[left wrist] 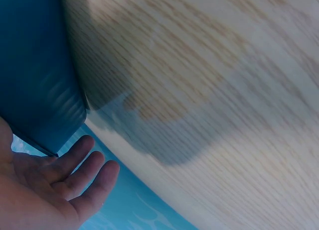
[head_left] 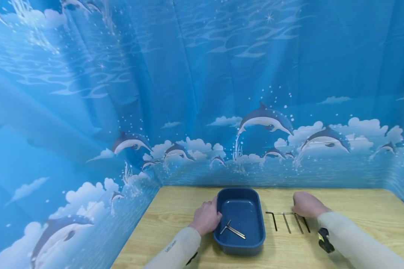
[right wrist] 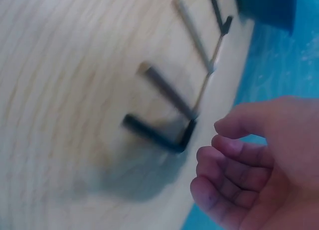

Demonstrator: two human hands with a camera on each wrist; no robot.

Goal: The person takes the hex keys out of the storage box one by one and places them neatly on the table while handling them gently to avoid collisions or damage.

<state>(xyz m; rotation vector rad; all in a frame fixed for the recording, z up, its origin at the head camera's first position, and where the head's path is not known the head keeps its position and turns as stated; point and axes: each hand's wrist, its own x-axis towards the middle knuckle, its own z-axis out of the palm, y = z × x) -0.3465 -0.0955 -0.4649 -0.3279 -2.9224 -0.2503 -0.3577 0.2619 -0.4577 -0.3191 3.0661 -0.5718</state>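
Note:
My left hand (head_left: 206, 218) grips the left rim of a dark blue rectangular bin (head_left: 216, 239); in the left wrist view its fingers (left wrist: 102, 185) spread on the outer side. Brass-toned L-shaped hex keys (head_left: 235, 232) lie crossed on the bin floor. To the right of the bin, several black and silver hex keys (head_left: 287, 223) lie side by side on the table, short arms at the far end. Just past the rightmost black hex key (right wrist: 154, 134), my right hand (head_left: 308, 204) hovers with loosely bent fingers. Nothing shows between its thumb and fingers.
The light wood-grain table (head_left: 175, 201) carries the bin and hex keys. A blue dolphin-print curtain (head_left: 195, 112) hangs behind its far edge and along the left side. Both forearms in pale sleeves (head_left: 360, 239) reach in from the front.

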